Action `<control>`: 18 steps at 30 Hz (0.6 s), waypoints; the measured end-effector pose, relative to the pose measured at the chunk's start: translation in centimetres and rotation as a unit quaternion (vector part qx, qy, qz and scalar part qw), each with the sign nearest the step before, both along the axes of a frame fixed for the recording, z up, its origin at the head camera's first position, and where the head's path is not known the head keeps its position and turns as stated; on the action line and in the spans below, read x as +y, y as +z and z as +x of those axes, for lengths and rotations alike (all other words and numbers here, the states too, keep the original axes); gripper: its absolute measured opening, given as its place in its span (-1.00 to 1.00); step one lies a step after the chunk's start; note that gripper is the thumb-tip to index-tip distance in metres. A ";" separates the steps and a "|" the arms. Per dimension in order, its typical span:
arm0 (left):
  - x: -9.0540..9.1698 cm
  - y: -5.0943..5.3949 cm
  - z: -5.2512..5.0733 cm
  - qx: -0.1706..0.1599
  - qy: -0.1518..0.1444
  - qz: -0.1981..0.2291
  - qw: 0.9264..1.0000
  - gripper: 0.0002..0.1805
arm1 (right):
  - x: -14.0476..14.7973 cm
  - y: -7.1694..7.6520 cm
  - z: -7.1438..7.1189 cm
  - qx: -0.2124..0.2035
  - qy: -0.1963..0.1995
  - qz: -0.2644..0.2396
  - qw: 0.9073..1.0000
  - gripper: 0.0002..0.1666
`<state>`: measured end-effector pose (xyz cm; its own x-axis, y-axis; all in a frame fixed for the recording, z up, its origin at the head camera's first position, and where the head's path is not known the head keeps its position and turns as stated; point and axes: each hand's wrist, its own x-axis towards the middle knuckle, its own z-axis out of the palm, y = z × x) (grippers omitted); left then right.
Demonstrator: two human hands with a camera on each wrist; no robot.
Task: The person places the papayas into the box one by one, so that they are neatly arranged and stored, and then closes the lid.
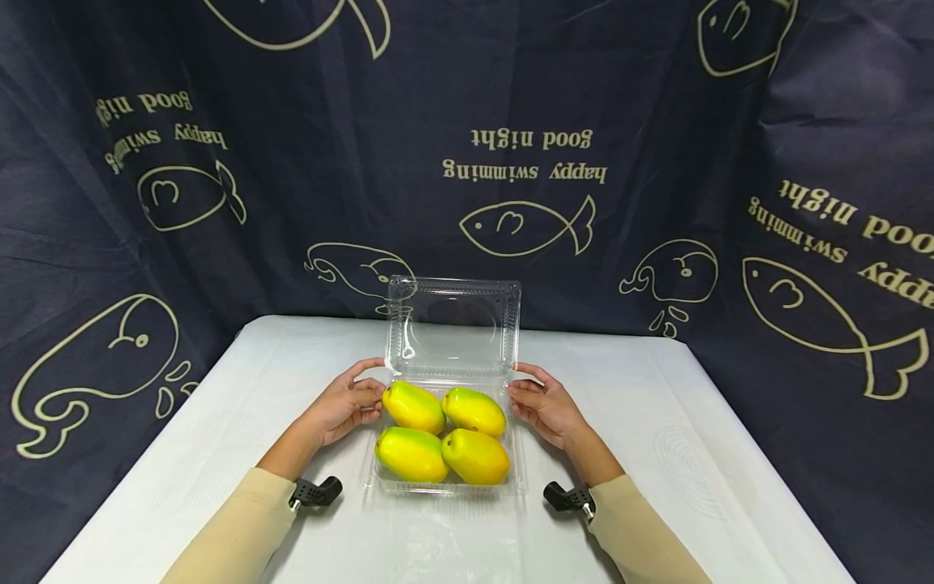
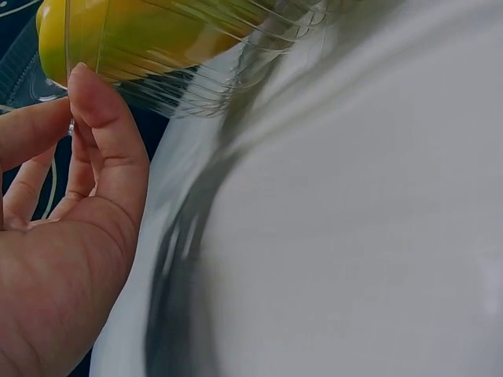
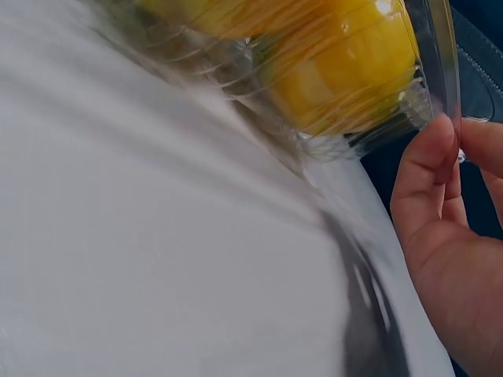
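Observation:
A clear plastic clamshell box (image 1: 447,489) sits on the table, its hinged lid (image 1: 454,345) standing raised at the back. Inside the tray lie several yellow-green mangoes, among them a back-left mango (image 1: 414,407) and a front-right mango (image 1: 476,457). At the box's left side, my left hand (image 1: 341,412) pinches the rim between thumb and fingers, as the left wrist view shows near a mango (image 2: 141,39). My right hand (image 1: 550,412) pinches the opposite rim; its thumb (image 3: 428,153) presses the plastic edge in the right wrist view. Some fingertips are hidden behind the rim.
A white-covered table (image 1: 627,454) carries the box near its middle. Behind and beside it hangs a dark blue curtain (image 1: 540,308) with printed fish and whales. Black wrist devices (image 1: 319,491) are worn at both sleeve cuffs.

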<state>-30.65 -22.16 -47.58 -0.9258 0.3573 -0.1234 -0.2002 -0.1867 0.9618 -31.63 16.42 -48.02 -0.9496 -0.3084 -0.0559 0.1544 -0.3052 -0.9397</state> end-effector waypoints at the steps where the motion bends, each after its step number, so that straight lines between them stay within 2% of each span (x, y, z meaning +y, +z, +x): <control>1: 0.0 0.0 0.0 0.000 -0.001 0.001 1.000 -0.25 | 0.1 -0.1 0.0 0.003 0.003 -0.004 1.000 -0.26; 14: -0.1 -0.2 0.0 0.000 -0.002 0.007 1.000 -0.37 | 0.5 -0.6 -0.3 0.002 0.020 -0.018 1.000 -0.26; 18: 0.0 -0.2 -0.1 -0.001 0.000 0.006 1.000 -0.40 | 0.7 -0.6 -0.4 -0.003 0.015 -0.010 1.000 -0.34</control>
